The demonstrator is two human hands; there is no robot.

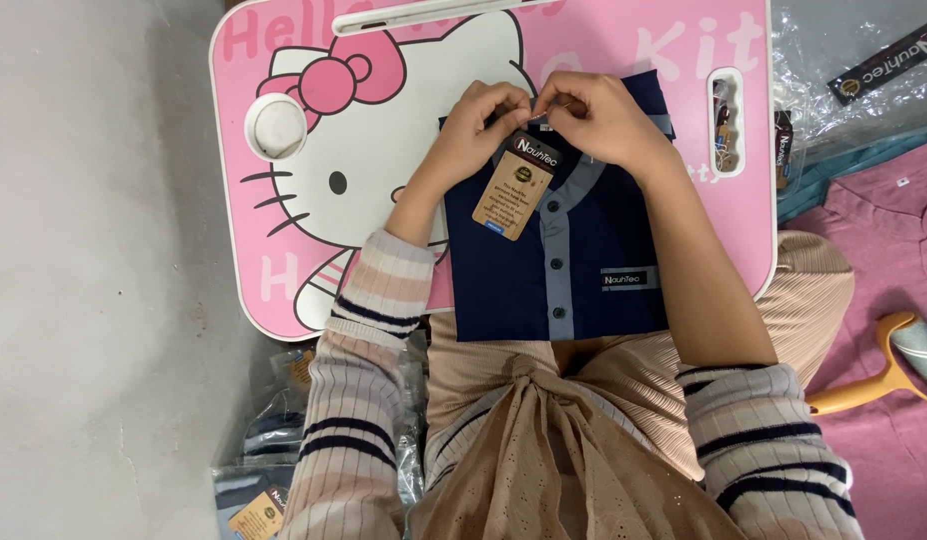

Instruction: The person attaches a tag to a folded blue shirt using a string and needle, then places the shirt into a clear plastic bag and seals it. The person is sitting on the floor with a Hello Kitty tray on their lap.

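A folded navy shirt (593,250) with a grey button placket and small buttons lies on a pink lap table (263,280) printed with a cartoon cat. A brown and black paper hang tag (513,190) rests on the shirt just below the collar. My left hand (478,125) pinches at the top of the tag by the collar. My right hand (603,115) is close beside it, fingertips together at the same spot on the collar. Both wrists rest over the shirt's upper part.
A round cup recess (276,125) sits at the table's left, a slot (725,120) with small items at its right. A pink shirt (883,240) and an orange-handled lint roller (888,370) lie to the right. Bagged shirts (258,480) lie lower left. Clear plastic bags (833,50) are upper right.
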